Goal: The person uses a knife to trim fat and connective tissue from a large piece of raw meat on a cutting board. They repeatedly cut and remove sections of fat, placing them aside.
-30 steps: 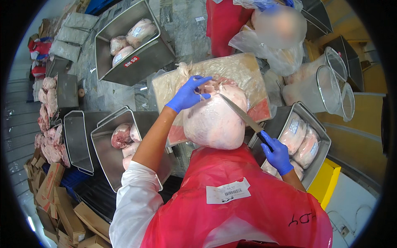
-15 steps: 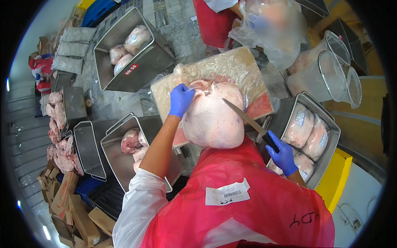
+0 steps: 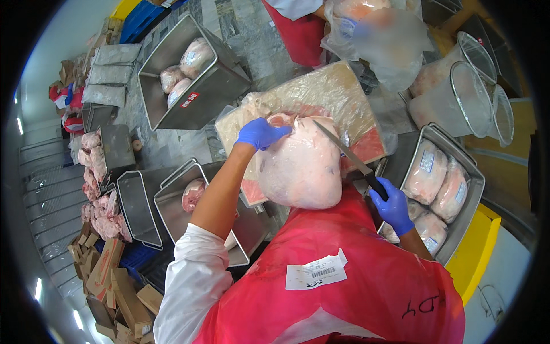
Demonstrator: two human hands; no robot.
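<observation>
A large pale slab of meat with a smooth, fatty surface [image 3: 301, 163] hangs over the near edge of a plastic-covered board [image 3: 321, 92]. My left hand [image 3: 260, 134], in a blue glove, grips its upper left edge, where red flesh shows; the fingertips are partly hidden. In the blue-gloved right hand [image 3: 392, 207] is a knife with a black handle [image 3: 376, 187]. Its long blade points up and left, the tip at the upper right part of the meat.
Metal bins stand around me: one with wrapped meat [image 3: 452, 246] at right, one at the far left [image 3: 189, 109], one under my left arm [image 3: 172, 200]. Cardboard pieces [image 3: 126, 298] lie lower left. Across the board, a co-worker in a red apron [image 3: 295, 34] handles a bagged piece.
My left hand has turned, its fingers now pointing right across the meat's edge. The knife tip has moved up toward the meat's top edge. The whole view has shifted slightly.
</observation>
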